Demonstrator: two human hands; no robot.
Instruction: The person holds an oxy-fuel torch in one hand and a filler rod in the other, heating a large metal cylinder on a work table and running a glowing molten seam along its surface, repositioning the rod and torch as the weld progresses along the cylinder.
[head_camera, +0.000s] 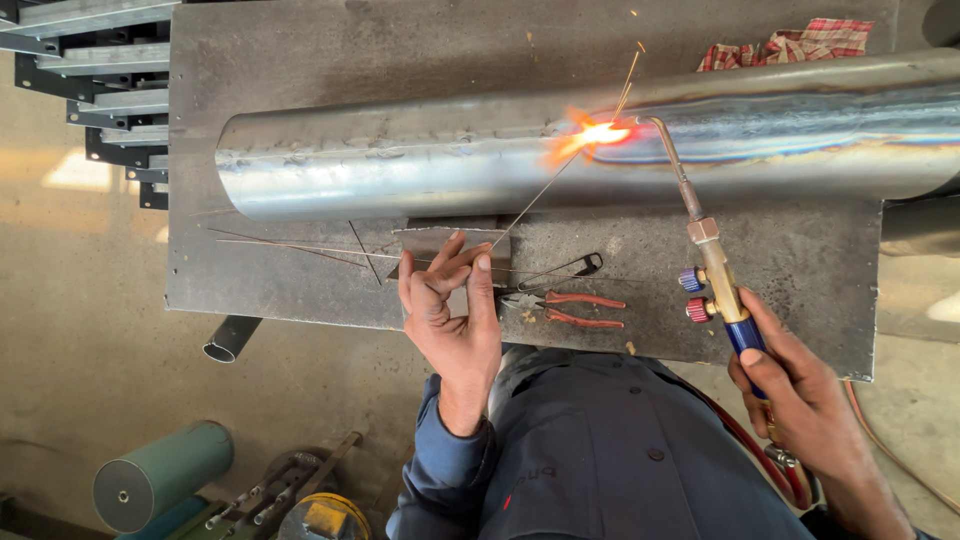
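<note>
Head view | left hand (452, 315) pinches filler rod (530, 205) | right hand (795, 390) clasps torch (715, 265)

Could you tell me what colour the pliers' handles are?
The pliers have orange-red handles, seen in the head view.

The steel pipe (400, 165) ran off the right edge, its full length unseen. Glare from the flame (598, 133) hid the torch (715, 275) tip and the far end of the thin filler rod (530, 205). The right hand (800, 400) was cut off at the wrist by the near edge. A checked cloth (800, 42) lay partly hidden behind the pipe. Near left, a green cylinder (160, 475) and tools (290, 495) were cropped and unclear.
</note>
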